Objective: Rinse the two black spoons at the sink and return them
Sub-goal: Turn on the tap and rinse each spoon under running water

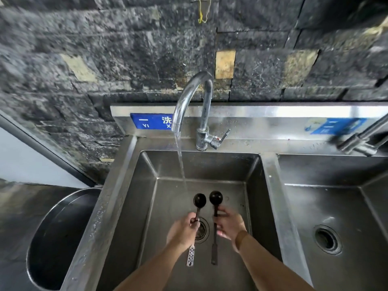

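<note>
Holding two black spoons over the left sink basin [147, 206] under running water

Left hand [183, 231] grips the left spoon [199, 201] by its handle, right hand [230, 225] grasps the right spoon [215, 198]; the faucet [195, 91] stream falls just beside the left bowl, above the drain [202, 229]

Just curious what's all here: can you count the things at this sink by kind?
Black spoons: 2, one in the left hand, one in the right hand
Taps: 2, one running, one at the right edge
Sink basins: 2
Round metal tub: 1
Blue signs: 2
Total: 9
</note>
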{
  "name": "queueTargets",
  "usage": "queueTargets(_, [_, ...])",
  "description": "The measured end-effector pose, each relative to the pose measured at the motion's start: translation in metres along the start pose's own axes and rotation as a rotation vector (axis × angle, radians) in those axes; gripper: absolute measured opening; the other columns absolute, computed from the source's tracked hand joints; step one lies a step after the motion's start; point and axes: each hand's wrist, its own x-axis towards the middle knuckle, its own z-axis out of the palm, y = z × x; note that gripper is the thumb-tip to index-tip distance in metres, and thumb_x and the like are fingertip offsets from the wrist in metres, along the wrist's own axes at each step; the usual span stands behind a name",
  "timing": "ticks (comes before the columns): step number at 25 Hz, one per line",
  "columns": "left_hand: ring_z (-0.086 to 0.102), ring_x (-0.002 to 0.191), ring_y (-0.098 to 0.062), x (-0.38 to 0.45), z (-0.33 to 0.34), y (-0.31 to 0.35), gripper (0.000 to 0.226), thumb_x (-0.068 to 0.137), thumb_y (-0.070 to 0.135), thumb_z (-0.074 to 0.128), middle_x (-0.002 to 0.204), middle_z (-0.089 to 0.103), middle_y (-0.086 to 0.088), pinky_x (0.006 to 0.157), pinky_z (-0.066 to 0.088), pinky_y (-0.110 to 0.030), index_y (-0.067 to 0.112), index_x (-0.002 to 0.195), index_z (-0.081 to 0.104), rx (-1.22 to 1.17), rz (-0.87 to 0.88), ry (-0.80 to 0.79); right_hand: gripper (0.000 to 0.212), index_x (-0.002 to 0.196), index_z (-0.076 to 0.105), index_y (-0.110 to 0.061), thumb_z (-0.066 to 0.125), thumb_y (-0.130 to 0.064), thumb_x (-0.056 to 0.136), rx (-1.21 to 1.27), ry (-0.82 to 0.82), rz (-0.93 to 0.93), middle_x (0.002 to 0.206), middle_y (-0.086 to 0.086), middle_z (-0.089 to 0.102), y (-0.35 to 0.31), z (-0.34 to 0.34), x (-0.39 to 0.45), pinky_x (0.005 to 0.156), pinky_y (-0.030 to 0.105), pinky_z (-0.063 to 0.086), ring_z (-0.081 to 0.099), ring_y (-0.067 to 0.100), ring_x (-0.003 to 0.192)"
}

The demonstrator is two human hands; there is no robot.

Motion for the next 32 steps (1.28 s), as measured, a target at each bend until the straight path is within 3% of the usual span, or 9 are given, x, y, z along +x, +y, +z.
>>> queueTargets(5, [0.073, 0.073, -0.019, -0.002, -0.026, 0.028, 0.008, 0.094, 0.023, 0.058, 0.097, 0.074, -0.001, 0.07, 0.062, -0.041, 0.02, 0.099, 0.064, -0.319, 0.046, 0.124, 0.033, 0.108, 0.067, -0.03, 0.07, -0.006, 0.086, 0.042, -0.052, -0.156, 0.078, -0.005, 0.078, -0.035, 0.012, -0.019, 0.06, 0.022, 0.06, 0.073, 0.011, 0.067])
queueTargets(8, [0.074, 0.08, -0.013, -0.002, -0.037, 0.036, 0.022, 0.095, 0.022, 0.054, 0.101, 0.077, 0.001, 0.069, 0.061, -0.032, 0.028, 0.114, 0.065, -0.267, 0.113, 0.231, 0.038, 0.119, 0.07, -0.031, 0.072, -0.014, 0.084, -0.116, 0.065, -0.29, 0.091, -0.008, 0.079, -0.041, 0.033, -0.02, 0.072, 0.023, 0.062, 0.075, 0.006, 0.076])
queueTargets(11, [0.073, 0.077, -0.012, -0.005, -0.045, 0.035, 0.043, 0.095, 0.025, 0.049, 0.091, 0.078, 0.002, 0.061, 0.057, -0.025, 0.047, 0.131, 0.053, -0.19, 0.152, 0.301, 0.04, 0.114, 0.07, -0.046, 0.071, -0.022, 0.082, -0.197, 0.099, -0.399, 0.085, -0.018, 0.077, -0.04, 0.052, -0.018, 0.066, 0.009, 0.054, 0.07, -0.01, 0.071])
queueTargets(14, [0.071, 0.073, -0.019, -0.005, -0.047, 0.03, 0.049, 0.096, 0.025, 0.047, 0.084, 0.076, -0.002, 0.055, 0.046, -0.029, 0.053, 0.136, 0.045, -0.142, 0.159, 0.353, 0.038, 0.088, 0.068, -0.064, 0.071, -0.026, 0.084, -0.129, 0.084, -0.392, 0.083, -0.015, 0.079, -0.036, 0.069, -0.015, 0.079, 0.028, 0.06, 0.075, 0.007, 0.08])
queueTargets(18, [0.072, 0.078, -0.017, 0.005, -0.054, 0.021, 0.046, 0.096, 0.023, 0.049, 0.086, 0.076, -0.002, 0.063, 0.051, -0.032, 0.047, 0.135, 0.05, -0.274, 0.131, 0.286, 0.027, 0.1, 0.078, -0.028, 0.078, -0.009, 0.08, 0.215, 0.037, -0.264, 0.088, 0.003, 0.081, -0.039, 0.082, -0.007, 0.072, 0.034, 0.063, 0.077, 0.017, 0.08])
queueTargets(22, [0.061, 0.061, 0.007, 0.016, -0.066, 0.013, 0.044, 0.092, 0.017, 0.053, 0.078, 0.072, 0.005, 0.06, 0.046, -0.013, 0.043, 0.127, 0.06, -0.425, 0.154, 0.23, 0.027, 0.092, 0.076, -0.023, 0.079, -0.001, 0.077, 0.256, 0.04, -0.237, 0.082, 0.005, 0.08, -0.051, 0.088, -0.001, 0.069, 0.031, 0.062, 0.076, 0.017, 0.075])
queueTargets(25, [0.061, 0.058, 0.007, 0.019, -0.075, 0.013, 0.036, 0.091, 0.015, 0.057, 0.082, 0.077, 0.003, 0.056, 0.043, -0.005, 0.038, 0.116, 0.069, -0.494, 0.157, 0.231, 0.022, 0.086, 0.075, -0.02, 0.081, -0.002, 0.075, 0.21, 0.049, -0.264, 0.083, 0.008, 0.078, -0.058, 0.093, 0.0, 0.08, 0.039, 0.061, 0.074, 0.024, 0.081])
queueTargets(29, [0.065, 0.071, -0.007, 0.023, -0.085, 0.011, 0.023, 0.093, 0.01, 0.056, 0.08, 0.073, 0.009, 0.069, 0.054, -0.025, 0.026, 0.091, 0.072, -0.555, 0.089, 0.195, 0.022, 0.086, 0.076, -0.023, 0.084, -0.009, 0.072, 0.085, 0.048, -0.365, 0.082, 0.0, 0.08, -0.067, 0.099, 0.003, 0.077, 0.038, 0.062, 0.076, 0.023, 0.083])
queueTargets(32, [0.064, 0.085, -0.022, 0.026, -0.098, 0.015, 0.013, 0.096, 0.01, 0.053, 0.08, 0.074, 0.001, 0.081, 0.055, -0.035, 0.007, 0.099, 0.066, -0.794, -0.048, 0.141, 0.02, 0.087, 0.075, -0.024, 0.081, -0.009, 0.075, -0.023, 0.061, -0.404, 0.088, 0.001, 0.08, -0.077, 0.102, 0.004, 0.083, 0.048, 0.061, 0.076, 0.027, 0.088])
